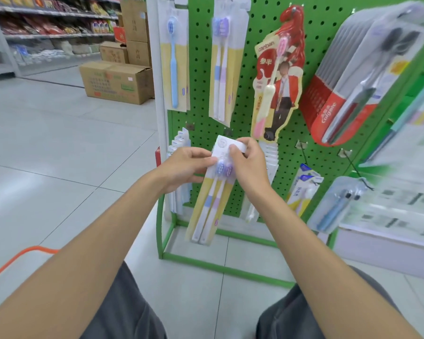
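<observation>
On the near-left floor, an orange cable [17, 256]; farther back, a cardboard box [115, 82]. At centre, left hand [184, 166] gripping the left edge of a twin toothbrush pack [206, 209], fingers curled behind it. Pack tilted, just in front of the green pegboard rack [201, 69], low down. Right hand [249, 167] pinching the pack's white top. Far right, hanging, a red Colgate pack [328, 111].
</observation>
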`<action>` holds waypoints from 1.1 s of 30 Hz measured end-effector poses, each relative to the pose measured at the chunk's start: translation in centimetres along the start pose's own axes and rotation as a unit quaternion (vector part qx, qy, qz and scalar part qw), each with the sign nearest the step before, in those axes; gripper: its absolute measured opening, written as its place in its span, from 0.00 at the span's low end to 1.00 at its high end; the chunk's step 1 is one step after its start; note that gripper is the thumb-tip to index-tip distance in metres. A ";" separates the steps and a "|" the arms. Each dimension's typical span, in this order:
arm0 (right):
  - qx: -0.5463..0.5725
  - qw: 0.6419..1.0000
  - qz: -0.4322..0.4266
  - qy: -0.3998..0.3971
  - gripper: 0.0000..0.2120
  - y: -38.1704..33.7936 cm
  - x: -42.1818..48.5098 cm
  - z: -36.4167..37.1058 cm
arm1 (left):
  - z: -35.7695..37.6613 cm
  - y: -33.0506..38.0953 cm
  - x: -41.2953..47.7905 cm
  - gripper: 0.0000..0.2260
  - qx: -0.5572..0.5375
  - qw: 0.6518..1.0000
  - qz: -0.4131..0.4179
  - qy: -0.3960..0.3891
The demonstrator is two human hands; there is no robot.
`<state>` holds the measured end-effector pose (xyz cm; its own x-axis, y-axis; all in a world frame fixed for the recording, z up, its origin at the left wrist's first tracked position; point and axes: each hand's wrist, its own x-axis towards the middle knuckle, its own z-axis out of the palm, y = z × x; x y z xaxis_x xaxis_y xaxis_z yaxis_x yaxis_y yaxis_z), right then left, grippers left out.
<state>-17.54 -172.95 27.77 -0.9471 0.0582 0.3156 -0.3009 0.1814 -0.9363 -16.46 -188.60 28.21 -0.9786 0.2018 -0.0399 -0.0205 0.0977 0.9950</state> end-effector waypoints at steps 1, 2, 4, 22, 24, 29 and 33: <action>0.014 1.000 0.008 -0.001 0.02 -0.2 -0.2 -0.3 | 0.2 0.0 -0.1 0.03 0.000 1.000 0.011 0.013; 0.025 0.999 0.023 -0.009 0.05 -0.3 -0.4 -0.5 | 0.3 0.1 -0.2 0.03 -0.009 0.999 0.023 0.030; 0.027 0.996 0.066 -0.047 0.12 -0.3 -0.7 -0.7 | 0.4 0.4 -0.3 0.04 -0.044 0.996 0.040 0.062; -0.102 0.913 0.166 -0.360 0.15 3.5 -4.6 2.3 | -2.7 0.5 0.2 0.08 -0.230 0.915 0.043 0.328; -0.098 0.910 0.164 -0.368 0.18 3.5 -4.6 2.3 | -2.8 0.6 0.2 0.09 -0.227 0.914 0.040 0.334; -0.148 0.917 0.100 -0.357 0.30 2.8 -4.8 1.8 | -2.5 1.0 0.2 0.13 -0.125 0.950 0.034 0.285; -0.221 0.908 0.012 -0.354 0.34 1.9 -5.7 1.5 | -1.6 0.9 0.0 0.25 0.023 0.983 0.022 0.181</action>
<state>-12.83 -174.39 23.99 -0.8338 -0.5513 -0.0291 -0.3539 0.5743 -0.7382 -16.79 -190.10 29.27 -0.9873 -0.1519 0.0471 0.0253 0.1422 0.9895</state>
